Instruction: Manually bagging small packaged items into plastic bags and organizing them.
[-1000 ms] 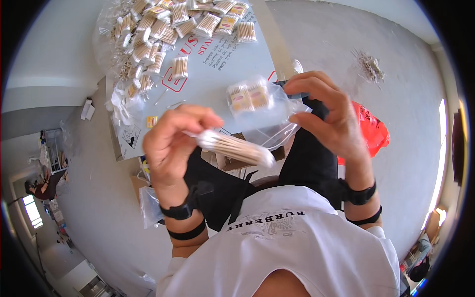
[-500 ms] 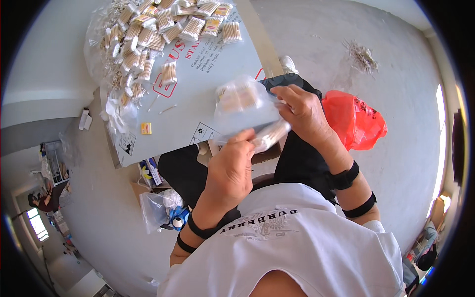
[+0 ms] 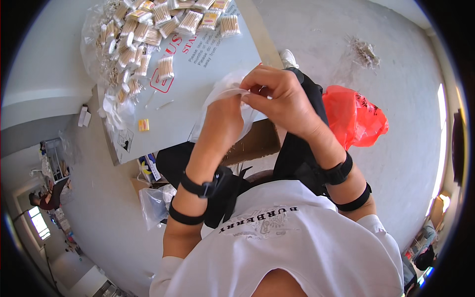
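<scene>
Close together over the near edge of the table (image 3: 185, 111), both hands work at a clear bag (image 3: 227, 85). The right hand (image 3: 279, 99) pinches the rim of the bag between thumb and forefinger, its other fingers curled behind. The left hand (image 3: 222, 121) reaches up to the same rim, its fingers covered by the plastic and the right hand, so I cannot tell whether they are spread, pressed together or holding something. The bag hangs around the left hand, its lower part spreading past both sides of the wrist.

Just below the hands, an open carton (image 3: 257, 141) stands near the person's knees. At the far left of the table lies a heap of swab packs (image 3: 141, 32), with a single pack (image 3: 166, 67) just beside it. Nearer lie two loose swabs (image 3: 165, 104) and a yellow card (image 3: 143, 124). On the right, beside the leg, sits a red bag (image 3: 354, 119); beyond it, a scattered pile (image 3: 364, 53) lies on the floor (image 3: 316, 34).
</scene>
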Tool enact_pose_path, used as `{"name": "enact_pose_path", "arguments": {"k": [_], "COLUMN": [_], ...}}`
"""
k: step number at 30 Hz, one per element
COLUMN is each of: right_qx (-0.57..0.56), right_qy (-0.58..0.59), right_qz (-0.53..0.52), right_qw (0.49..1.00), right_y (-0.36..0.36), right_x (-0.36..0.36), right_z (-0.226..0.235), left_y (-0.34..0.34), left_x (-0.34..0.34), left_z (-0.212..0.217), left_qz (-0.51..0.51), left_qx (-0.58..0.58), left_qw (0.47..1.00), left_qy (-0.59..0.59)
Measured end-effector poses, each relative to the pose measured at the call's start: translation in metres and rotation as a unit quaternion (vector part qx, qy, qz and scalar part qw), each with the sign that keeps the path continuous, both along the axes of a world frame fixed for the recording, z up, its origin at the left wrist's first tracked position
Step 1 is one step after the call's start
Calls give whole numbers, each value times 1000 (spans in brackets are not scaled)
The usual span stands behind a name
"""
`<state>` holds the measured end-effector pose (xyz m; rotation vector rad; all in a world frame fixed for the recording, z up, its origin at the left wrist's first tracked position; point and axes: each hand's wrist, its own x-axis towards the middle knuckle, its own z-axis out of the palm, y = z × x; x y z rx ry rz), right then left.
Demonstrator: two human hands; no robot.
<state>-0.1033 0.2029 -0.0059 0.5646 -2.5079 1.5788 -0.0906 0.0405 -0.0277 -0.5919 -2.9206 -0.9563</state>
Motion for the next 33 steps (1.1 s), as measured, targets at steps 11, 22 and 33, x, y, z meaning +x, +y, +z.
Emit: {"name": "enact_pose_path", "arguments": {"k": [11, 22, 33], "right_qx": [-8, -41, 13], "right_qy": [-180, -153, -64], "right_qz": [85, 27, -2], "right_qw": [980, 987, 998], "right_y": [35, 7, 2], "right_x": [-17, -22, -28], "right_z": [-113, -122, -135], "left_y": [4, 3, -17], "left_x": [-55, -63, -37], "left_z": [-50, -93, -58], "left_qz": [-26, -11, -18], "left_qx": [76, -42, -53], "left_qw": [996, 998, 998], "left_qy": [-25, 41, -32]}}
